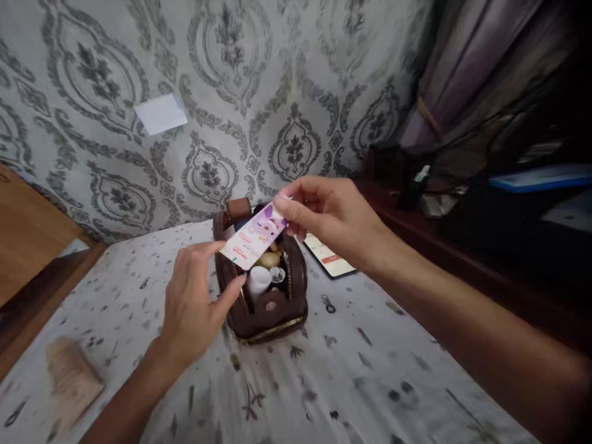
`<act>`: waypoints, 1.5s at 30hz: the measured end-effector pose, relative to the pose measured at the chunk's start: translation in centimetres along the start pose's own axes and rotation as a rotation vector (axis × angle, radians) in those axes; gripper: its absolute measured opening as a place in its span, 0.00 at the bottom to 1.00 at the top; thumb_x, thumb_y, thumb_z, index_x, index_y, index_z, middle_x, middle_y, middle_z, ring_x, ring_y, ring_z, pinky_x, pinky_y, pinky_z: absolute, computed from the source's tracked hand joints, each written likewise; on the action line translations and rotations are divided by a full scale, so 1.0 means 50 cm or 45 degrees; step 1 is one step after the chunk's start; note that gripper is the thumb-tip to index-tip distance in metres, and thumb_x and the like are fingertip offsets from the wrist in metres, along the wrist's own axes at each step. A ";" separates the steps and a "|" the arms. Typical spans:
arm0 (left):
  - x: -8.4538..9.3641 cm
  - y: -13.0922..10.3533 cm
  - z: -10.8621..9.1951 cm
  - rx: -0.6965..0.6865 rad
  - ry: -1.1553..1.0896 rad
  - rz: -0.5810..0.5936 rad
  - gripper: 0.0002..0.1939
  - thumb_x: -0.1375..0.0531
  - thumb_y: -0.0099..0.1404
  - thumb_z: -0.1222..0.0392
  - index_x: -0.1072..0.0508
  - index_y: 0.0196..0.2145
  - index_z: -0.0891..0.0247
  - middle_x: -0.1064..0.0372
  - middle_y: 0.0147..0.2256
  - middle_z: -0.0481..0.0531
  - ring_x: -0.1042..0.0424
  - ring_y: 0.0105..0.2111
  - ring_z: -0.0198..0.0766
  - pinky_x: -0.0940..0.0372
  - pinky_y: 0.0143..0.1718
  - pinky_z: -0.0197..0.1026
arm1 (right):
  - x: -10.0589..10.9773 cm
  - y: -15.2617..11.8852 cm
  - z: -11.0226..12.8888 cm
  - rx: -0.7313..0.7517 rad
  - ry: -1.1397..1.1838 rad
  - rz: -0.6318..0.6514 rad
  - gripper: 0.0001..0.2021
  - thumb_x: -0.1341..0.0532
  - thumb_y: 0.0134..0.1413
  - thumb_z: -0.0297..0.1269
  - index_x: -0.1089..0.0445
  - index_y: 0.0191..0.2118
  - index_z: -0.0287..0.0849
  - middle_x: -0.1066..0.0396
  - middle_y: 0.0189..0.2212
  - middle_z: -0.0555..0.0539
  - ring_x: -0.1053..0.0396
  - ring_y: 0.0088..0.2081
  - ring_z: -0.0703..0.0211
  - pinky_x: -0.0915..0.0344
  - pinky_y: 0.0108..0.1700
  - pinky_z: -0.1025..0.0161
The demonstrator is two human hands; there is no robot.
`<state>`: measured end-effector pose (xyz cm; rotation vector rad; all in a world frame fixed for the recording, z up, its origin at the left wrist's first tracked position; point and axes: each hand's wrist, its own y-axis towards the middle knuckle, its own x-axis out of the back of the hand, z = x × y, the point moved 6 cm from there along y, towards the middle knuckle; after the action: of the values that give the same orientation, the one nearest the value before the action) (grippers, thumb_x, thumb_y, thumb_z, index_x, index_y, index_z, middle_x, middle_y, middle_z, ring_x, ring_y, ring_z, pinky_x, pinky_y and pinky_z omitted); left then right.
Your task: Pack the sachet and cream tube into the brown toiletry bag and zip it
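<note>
My right hand [324, 209] pinches the upper end of a flat white-and-pink card [253, 237], printed with a purple cartoon animal, between thumb and fingers. Below it stands an open dark brown leather bag [272, 324] with brass zips. Inside are a white round-topped container [259, 280], a clear faceted piece [277, 274] and something yellowish [269, 258]; the card hides part of the contents. At the bag's left side is my left hand [197, 299], thumb and fingers apart. Its index fingertip is by the card's lower-left corner; whether they touch I cannot tell.
Right of the bag lies a phone [330, 259] with a lit screen, on a white patterned tablecloth [342, 364]. A beige object [71, 376] rests at the left front. Patterned wallpaper [240, 111] rises behind. Wooden furniture [41, 234] stands left, dark clutter [462, 185] right.
</note>
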<state>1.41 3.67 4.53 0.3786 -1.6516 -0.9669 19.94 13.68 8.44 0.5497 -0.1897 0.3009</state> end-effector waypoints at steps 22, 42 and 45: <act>-0.021 0.028 0.028 0.291 -0.532 0.085 0.18 0.50 0.75 0.54 0.23 0.37 0.62 0.25 0.37 0.52 0.27 0.37 0.38 0.32 0.39 0.40 | -0.008 0.003 -0.041 -0.214 0.608 0.374 0.16 0.29 0.54 0.42 0.28 0.44 0.38 0.27 0.26 0.52 0.32 0.23 0.69 0.38 0.22 0.71; -0.034 -0.031 0.009 -0.004 -0.089 0.185 0.12 0.47 0.71 0.65 0.27 0.48 0.61 0.39 0.46 0.59 0.38 0.50 0.46 0.35 0.50 0.51 | -0.029 0.009 0.001 0.159 0.004 0.184 0.19 0.32 0.52 0.57 0.25 0.33 0.44 0.27 0.28 0.52 0.30 0.30 0.65 0.31 0.33 0.65; -0.034 -0.033 0.009 -0.009 -0.084 0.176 0.11 0.47 0.71 0.65 0.28 0.48 0.61 0.39 0.46 0.59 0.37 0.49 0.45 0.34 0.49 0.50 | -0.026 0.008 0.001 0.192 -0.083 0.176 0.18 0.34 0.55 0.57 0.24 0.36 0.46 0.27 0.29 0.53 0.29 0.31 0.64 0.32 0.33 0.65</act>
<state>1.14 4.00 2.17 0.2264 -1.7101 -0.8899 18.56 13.69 8.32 0.6976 -0.2704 0.4343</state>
